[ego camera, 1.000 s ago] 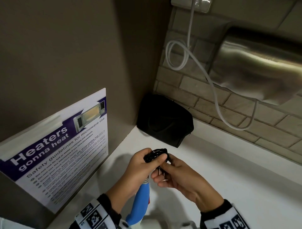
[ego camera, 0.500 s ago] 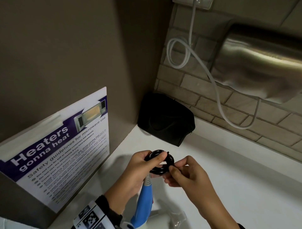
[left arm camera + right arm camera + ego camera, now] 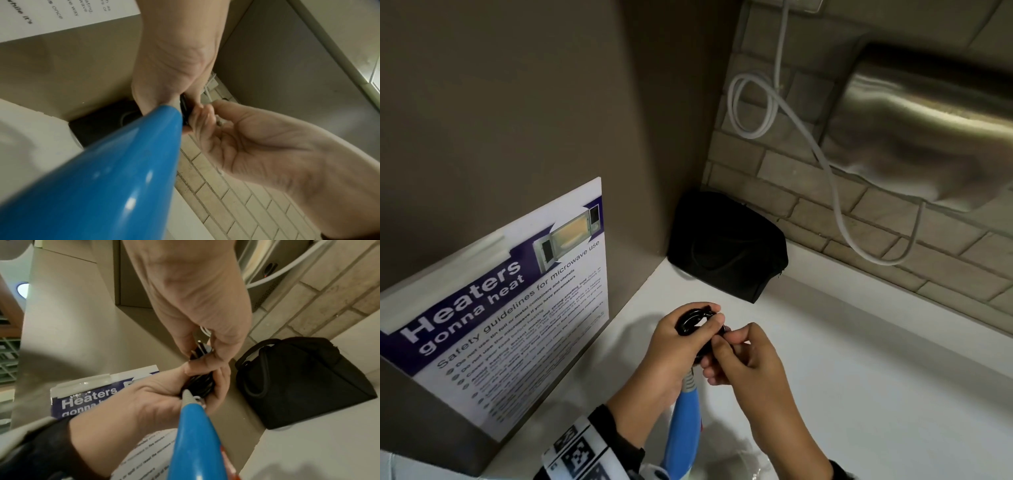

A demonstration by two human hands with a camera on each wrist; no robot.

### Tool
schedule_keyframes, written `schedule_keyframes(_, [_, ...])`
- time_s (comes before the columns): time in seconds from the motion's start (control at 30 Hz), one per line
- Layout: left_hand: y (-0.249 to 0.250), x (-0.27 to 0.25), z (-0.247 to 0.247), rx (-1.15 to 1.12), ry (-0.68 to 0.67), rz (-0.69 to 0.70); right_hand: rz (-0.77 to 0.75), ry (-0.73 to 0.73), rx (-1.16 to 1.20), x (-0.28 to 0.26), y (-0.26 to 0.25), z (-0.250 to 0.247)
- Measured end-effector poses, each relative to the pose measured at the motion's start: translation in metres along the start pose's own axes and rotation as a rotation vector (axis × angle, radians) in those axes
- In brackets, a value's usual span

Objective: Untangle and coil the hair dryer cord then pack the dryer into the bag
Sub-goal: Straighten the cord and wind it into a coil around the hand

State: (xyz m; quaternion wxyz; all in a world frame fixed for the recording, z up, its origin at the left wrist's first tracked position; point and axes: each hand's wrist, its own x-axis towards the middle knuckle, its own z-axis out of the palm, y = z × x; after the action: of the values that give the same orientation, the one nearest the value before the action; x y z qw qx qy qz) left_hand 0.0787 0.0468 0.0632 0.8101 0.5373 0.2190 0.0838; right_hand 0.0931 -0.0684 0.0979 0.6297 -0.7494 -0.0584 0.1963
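The hair dryer's blue handle hangs down from its grey strain relief between my hands. My left hand grips the black cord, wound into a small coil at the top of the handle, with the thumb laid across it. My right hand pinches the cord's plug end against the right side of the coil. The black bag stands in the corner behind my hands, apart from them. The dryer's head is out of frame below.
A white counter runs to the right. On the left panel hangs a microwave safety poster. On the brick wall, a steel hand dryer hangs with its looped white cable.
My right hand has closed in on the coil and now pinches at its right side. My left thumb covers more of the ring than half a second ago.
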Motion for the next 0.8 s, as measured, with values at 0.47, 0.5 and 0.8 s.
schedule_keyframes(0.47, [0.01,0.01,-0.015,-0.133,-0.161,-0.146,0.088,-0.078,0.105,-0.003,-0.004,-0.005])
schedule_keyframes(0.5, [0.01,0.009,-0.015,-0.158,-0.163,-0.142,0.093,-0.078,0.103,-0.002,-0.002,-0.005])
schedule_keyframes(0.8, [0.003,0.012,-0.009,-0.227,-0.012,-0.034,0.016,-0.1,0.133,-0.017,0.006,-0.006])
